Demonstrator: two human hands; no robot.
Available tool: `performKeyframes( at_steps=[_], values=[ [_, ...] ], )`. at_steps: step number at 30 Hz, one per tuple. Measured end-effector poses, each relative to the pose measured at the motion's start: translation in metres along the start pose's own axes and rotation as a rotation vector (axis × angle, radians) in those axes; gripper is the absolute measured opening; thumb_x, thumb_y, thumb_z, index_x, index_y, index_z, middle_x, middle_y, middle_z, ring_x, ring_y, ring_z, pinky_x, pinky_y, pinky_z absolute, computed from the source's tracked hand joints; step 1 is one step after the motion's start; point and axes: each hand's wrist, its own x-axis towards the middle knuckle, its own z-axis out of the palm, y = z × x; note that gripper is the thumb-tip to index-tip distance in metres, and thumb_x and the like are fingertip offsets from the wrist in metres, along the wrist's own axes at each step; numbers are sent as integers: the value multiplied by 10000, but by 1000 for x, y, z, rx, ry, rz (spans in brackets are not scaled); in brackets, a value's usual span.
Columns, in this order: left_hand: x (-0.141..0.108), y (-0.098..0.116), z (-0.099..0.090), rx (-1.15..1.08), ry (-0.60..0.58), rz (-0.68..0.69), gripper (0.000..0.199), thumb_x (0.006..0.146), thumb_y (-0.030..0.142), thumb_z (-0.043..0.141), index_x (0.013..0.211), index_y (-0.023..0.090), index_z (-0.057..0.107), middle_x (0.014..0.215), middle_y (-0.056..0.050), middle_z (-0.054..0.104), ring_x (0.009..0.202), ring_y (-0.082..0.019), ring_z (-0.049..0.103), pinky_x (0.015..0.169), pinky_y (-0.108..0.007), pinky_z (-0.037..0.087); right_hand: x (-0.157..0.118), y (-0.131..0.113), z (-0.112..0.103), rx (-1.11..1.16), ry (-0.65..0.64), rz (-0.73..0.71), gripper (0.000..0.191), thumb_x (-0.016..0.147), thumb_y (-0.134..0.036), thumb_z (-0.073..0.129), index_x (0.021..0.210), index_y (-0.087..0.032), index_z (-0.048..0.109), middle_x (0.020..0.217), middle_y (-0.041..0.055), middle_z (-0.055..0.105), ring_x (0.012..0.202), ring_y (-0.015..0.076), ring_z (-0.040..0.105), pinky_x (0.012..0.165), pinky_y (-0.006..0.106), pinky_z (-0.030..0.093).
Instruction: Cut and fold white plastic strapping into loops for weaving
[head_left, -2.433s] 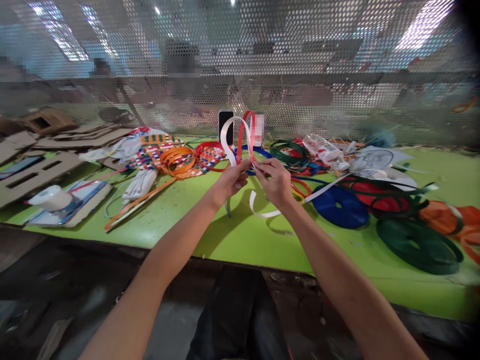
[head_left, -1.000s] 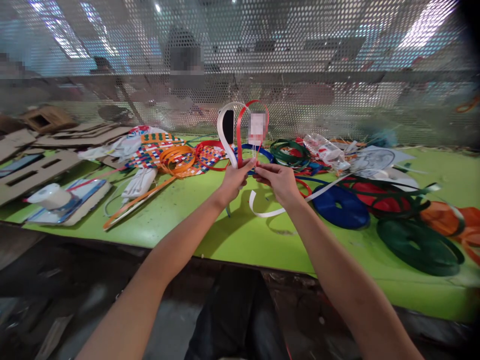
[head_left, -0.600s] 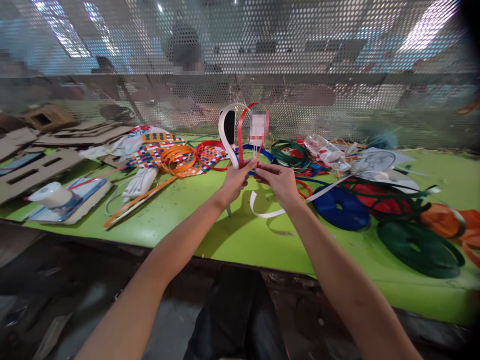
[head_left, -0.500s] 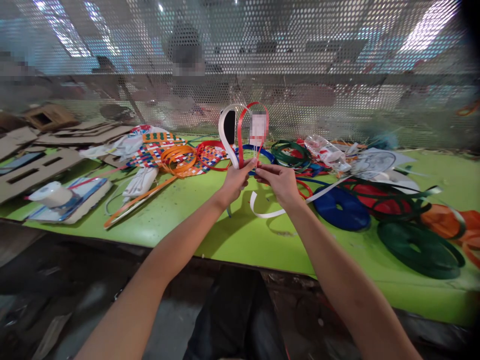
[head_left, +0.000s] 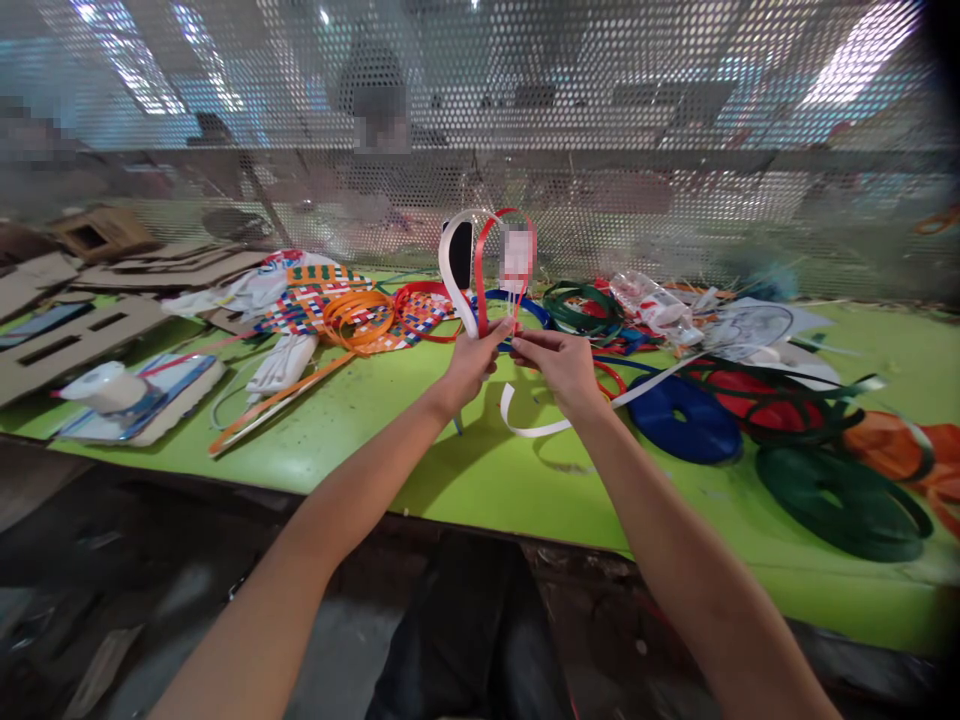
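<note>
My left hand (head_left: 476,360) is closed on the lower ends of a white plastic strap (head_left: 452,270) and a red plastic strap (head_left: 481,270), both bent into upright loops above the green table. Close beside it, the fingers of my right hand (head_left: 555,362) are pinched together at the base of the loops, near the red strap's other end; what exactly lies between them is too small to make out. Under the right wrist a loose white strap end (head_left: 536,430) curls over the table. A black phone-like object (head_left: 459,255) and a pixelated card (head_left: 517,252) show behind the loops.
Coils of blue (head_left: 679,415), dark green (head_left: 832,500) and orange strap (head_left: 358,318) lie around. A woven multicoloured piece (head_left: 300,310) is at the back left, with cardboard pieces (head_left: 82,340) and a white spool (head_left: 106,388) further left. Perforated metal mesh (head_left: 480,190) stands behind the table (head_left: 337,430).
Both hands and the strap loops stay almost in place. The view has shifted very slightly; nothing is visibly taken up or let go.
</note>
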Motion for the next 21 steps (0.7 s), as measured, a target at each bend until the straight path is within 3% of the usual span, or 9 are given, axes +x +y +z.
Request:
performKeyframes(
  at_steps=[9, 12, 16, 21],
  values=[
    [-6, 4, 5, -27, 1, 13, 265, 860, 395, 859, 940, 157, 775, 504, 103, 315, 413, -29, 212, 427, -232, 121, -4, 3, 2, -206, 13, -121, 346, 778, -385, 847, 1042, -163, 854, 868, 67, 833, 696, 187, 758, 725, 341, 654],
    [-2, 3, 3, -70, 2, 31, 265, 868, 396, 850, 958, 162, 764, 527, 101, 313, 423, -30, 219, 427, -223, 129, -7, 5, 4, -320, 15, -236, 371, 815, -408, 828, 1121, -199, 848, 976, 72, 845, 825, 238, 796, 810, 377, 661],
    [1, 2, -1, -115, 33, 17, 264, 867, 397, 849, 926, 172, 724, 556, 95, 314, 427, -29, 228, 423, -222, 109, -8, 9, 4, -430, -32, -369, 398, 829, -313, 827, 1216, -222, 825, 1166, 78, 826, 996, 265, 799, 954, 393, 635],
    [1, 3, 2, -117, 18, -8, 267, 879, 386, 838, 939, 157, 715, 592, 80, 397, 439, -21, 213, 421, -224, 99, -6, 13, 1, -558, 24, -540, 283, 897, -265, 756, 1164, -243, 846, 1147, 73, 827, 1025, 266, 784, 963, 396, 619]
  ],
)
